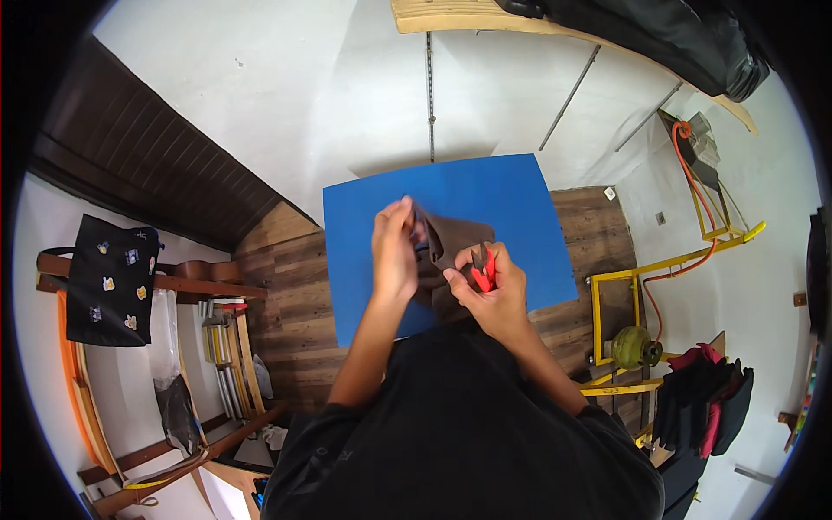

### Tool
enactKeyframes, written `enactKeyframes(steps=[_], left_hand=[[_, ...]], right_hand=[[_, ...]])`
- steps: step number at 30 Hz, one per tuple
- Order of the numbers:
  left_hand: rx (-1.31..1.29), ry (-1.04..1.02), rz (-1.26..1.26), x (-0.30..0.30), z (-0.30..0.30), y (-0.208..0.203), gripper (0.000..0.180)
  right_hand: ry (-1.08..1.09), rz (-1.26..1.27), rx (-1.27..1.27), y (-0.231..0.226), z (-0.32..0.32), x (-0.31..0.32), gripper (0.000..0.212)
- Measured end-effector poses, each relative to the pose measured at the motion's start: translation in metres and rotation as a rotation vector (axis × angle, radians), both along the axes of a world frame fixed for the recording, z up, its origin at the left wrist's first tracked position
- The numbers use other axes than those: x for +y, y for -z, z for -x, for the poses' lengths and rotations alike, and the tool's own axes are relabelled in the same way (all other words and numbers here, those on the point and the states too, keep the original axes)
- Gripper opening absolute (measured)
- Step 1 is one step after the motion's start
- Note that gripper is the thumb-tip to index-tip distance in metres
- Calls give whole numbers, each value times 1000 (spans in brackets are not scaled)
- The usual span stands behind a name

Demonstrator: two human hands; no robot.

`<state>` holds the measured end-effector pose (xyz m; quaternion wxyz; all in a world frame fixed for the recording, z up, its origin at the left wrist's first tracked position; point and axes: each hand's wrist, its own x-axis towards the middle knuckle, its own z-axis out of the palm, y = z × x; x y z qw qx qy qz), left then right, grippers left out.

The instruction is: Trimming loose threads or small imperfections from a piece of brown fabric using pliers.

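White wall (269,78): one, running across the far side and down the right.
Wooden floor (286,303): brown planks, showing left and right of the desk.
Desk (520,217): one, blue flat top, in the middle of my view, directly before the wearer.
Yellow metal frame (596,321): one, standing to the right of the desk and apart from it.
Black bag (113,286): one, with small coloured motifs, hanging at the left.
Cloths (702,403): a bundle, black and red, at the near right.
Gas cylinder (631,348): one, green, at the yellow frame, right.
Brown piece (464,234): one, pliable, folded over itself, between the hands above the desk's middle.
Left hand (394,251): at the far-left edge of the brown piece, fingers blurred; I cannot tell whether its grip pinches that edge.
Right hand (498,295): at the right of the brown piece, thumb by its near edge; I read its grip as closed around the cutters.
Cutters (488,270): one pair, red handles in the right palm, dark tips pointing far.
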<state>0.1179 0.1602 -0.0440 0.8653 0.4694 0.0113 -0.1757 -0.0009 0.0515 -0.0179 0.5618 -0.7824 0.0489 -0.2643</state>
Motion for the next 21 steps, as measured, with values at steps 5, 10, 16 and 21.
enactKeyframes(steps=[5,10,16,21], left_hand=[[-168,467,-365,54,44,-23,47],[-233,458,-478,59,48,-24,33],[-177,378,-283,66,48,-30,27],[-468,391,-356,71,55,-27,25]], right_hand=[[-148,-29,98,-6,-4,-7,33],[-315,188,169,-14,-12,-3,35],[-289,185,69,-23,-19,-16,33],[-351,429,44,-30,-10,-27,31]])
